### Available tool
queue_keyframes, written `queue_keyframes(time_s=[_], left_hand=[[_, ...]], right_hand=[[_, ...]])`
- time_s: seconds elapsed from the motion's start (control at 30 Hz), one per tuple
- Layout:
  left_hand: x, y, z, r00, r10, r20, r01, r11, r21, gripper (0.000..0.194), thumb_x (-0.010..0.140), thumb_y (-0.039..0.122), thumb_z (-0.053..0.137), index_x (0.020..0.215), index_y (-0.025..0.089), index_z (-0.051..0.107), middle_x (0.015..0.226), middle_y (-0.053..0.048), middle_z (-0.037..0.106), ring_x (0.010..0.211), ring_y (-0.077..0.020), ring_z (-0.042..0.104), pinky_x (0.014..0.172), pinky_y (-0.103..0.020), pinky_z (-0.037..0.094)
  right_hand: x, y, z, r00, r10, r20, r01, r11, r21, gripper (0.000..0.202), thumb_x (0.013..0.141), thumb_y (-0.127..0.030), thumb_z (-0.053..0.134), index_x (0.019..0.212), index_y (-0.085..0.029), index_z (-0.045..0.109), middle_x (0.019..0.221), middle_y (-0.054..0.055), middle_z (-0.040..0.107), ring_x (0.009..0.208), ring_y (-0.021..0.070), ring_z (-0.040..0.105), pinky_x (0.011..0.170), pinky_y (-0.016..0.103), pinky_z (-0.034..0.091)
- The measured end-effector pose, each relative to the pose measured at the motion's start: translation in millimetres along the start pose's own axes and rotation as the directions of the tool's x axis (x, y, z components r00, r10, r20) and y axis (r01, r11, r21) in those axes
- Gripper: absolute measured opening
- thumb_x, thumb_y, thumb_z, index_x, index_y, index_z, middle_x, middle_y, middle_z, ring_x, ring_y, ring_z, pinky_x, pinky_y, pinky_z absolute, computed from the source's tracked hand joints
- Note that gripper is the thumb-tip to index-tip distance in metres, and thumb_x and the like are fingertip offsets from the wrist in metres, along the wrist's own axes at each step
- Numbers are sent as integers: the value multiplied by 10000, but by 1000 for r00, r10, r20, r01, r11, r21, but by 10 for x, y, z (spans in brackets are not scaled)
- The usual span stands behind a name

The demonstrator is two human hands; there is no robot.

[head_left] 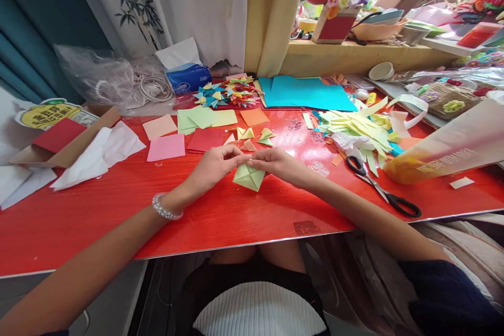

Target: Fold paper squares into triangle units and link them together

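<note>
A light green folded paper square [249,178] with crossing creases is held up just over the red table [220,215]. My left hand [220,167], with a beaded bracelet at the wrist, pinches its upper left edge. Opposite it, my right hand [277,164] pinches the upper right edge, and the fingertips of both hands meet at the top. Small folded paper pieces [245,134] in yellow, green and peach lie just beyond my hands. Behind them are a red paper stack [205,139], a pink stack [167,147], green sheets [202,117] and an orange sheet [254,117].
Black-handled scissors [378,186] lie at the right, near a paper strip pile [354,128] and a plastic cup-like container [444,142]. Blue sheets [307,93], a tissue pack [189,77] and folded stars [228,92] sit at the back. A cardboard tray [65,146] is at left.
</note>
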State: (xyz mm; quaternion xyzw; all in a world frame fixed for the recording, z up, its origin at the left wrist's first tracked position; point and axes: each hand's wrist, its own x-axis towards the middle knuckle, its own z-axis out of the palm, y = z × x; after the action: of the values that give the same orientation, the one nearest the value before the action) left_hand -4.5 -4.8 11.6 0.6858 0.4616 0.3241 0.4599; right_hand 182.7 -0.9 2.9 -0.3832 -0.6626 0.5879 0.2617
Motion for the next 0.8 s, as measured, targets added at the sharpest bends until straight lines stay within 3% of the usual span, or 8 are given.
queue_keyframes(time_s=[0.17, 0.33, 0.47, 0.57, 0.67, 0.8], left_hand=[[-21, -10, 24, 1000, 1, -10, -1, 998, -64, 287, 787, 415, 614, 662, 158, 590, 571, 43, 439, 523, -66, 343, 500, -209, 273], [-14, -13, 33, 999, -28, -16, 24, 983, -181, 275, 785, 384, 630, 658, 146, 575, 572, 45, 415, 514, -52, 330, 478, -195, 258], [6, -14, -21, 985, -25, -171, -19, 968, -251, 245, 792, 381, 628, 718, 153, 579, 500, 63, 393, 431, -40, 317, 413, -181, 254], [16, -7, -50, 969, -46, -241, -31, 951, -306, 241, 795, 384, 628, 757, 152, 575, 482, 51, 482, 392, -62, 445, 393, -184, 358], [13, 14, -38, 973, -71, -220, -13, 932, -361, 234, 781, 365, 647, 814, 144, 575, 608, 14, 601, 480, -102, 594, 454, -203, 475], [3, 21, -10, 987, -77, -143, 18, 927, -373, 253, 774, 372, 658, 826, 147, 556, 663, 2, 638, 526, -108, 630, 488, -199, 509]], right_hand=[[5, 41, 2, 999, -37, 28, 38, 999, -37, 331, 830, -453, 581, 806, -127, 636, 688, 0, 558, 610, 84, 486, 570, 228, 408], [-22, -34, 37, 1000, 7, 25, -10, 993, 115, 288, 827, -413, 610, 793, -128, 632, 715, 8, 599, 640, 77, 557, 605, 203, 480], [-14, -41, 17, 1000, 26, -7, -24, 966, 258, 420, 857, -528, 515, 940, -138, 645, 830, 70, 677, 704, 121, 661, 703, 254, 556], [5, -14, -10, 1000, 3, 14, -7, 963, 270, 357, 828, -470, 599, 965, -144, 646, 847, 75, 699, 712, 128, 686, 734, 254, 569], [17, -8, -18, 996, 3, -87, 20, 966, 258, 260, 804, -387, 657, 856, -133, 647, 770, 56, 692, 671, 118, 682, 677, 226, 574], [25, -32, -36, 967, -14, -253, 79, 966, 248, 237, 798, -367, 664, 782, -133, 630, 652, 24, 656, 569, 99, 646, 581, 204, 562]])
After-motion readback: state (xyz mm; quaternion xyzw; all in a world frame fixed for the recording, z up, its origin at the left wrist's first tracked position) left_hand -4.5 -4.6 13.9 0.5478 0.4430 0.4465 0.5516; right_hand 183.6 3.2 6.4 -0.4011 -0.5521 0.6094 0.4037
